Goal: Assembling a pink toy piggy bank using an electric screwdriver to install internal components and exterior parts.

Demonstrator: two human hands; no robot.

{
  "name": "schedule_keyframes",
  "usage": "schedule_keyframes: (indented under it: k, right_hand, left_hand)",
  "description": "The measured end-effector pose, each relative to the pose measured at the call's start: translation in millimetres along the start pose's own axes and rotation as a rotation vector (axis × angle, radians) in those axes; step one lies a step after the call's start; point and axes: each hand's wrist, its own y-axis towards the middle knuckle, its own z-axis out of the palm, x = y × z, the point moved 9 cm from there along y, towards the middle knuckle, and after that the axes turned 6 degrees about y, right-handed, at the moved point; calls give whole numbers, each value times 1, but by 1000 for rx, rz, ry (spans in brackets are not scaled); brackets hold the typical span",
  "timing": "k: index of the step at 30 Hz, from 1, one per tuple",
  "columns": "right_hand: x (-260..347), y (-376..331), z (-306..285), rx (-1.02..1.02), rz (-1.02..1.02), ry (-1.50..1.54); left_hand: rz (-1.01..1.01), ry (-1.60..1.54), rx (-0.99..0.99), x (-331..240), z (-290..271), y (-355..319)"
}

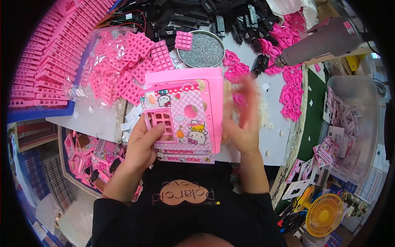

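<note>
My left hand (142,143) holds a pink toy-bank panel (187,105) by its left side, thumb on the front over a keypad-like grid cut-out (161,123). The panel carries a checked cartoon print and a round hole. Behind it, a plain pink plastic piece (216,82) sticks out at the top and right. The left fingertips are hidden behind the panel. Beside the right edge is my right hand (243,127), fingers stretched upward and blurred by motion, thumb apart near the edge. I see nothing held in it.
A round tin of small metal screws (201,49) stands beyond the panel, with pink keypad pieces (135,53) left of it. Pink rings (292,94) and black parts (185,18) lie on the table. A grey electric screwdriver (321,43) hangs at upper right, above a clear bin (372,107).
</note>
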Motion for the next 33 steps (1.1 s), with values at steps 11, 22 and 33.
schedule_keyframes:
  k: [11, 22, 33]
  right_hand:
    - [-36, -44, 56, 37, 271, 226]
    - [-30, -46, 56, 106, 276, 243]
    - [-27, -43, 58, 168, 131, 63]
  left_hand:
    - [543, 388, -182, -21, -18, 9]
    - [402, 893, -95, -50, 7, 6]
    - [421, 808, -78, -30, 2, 19]
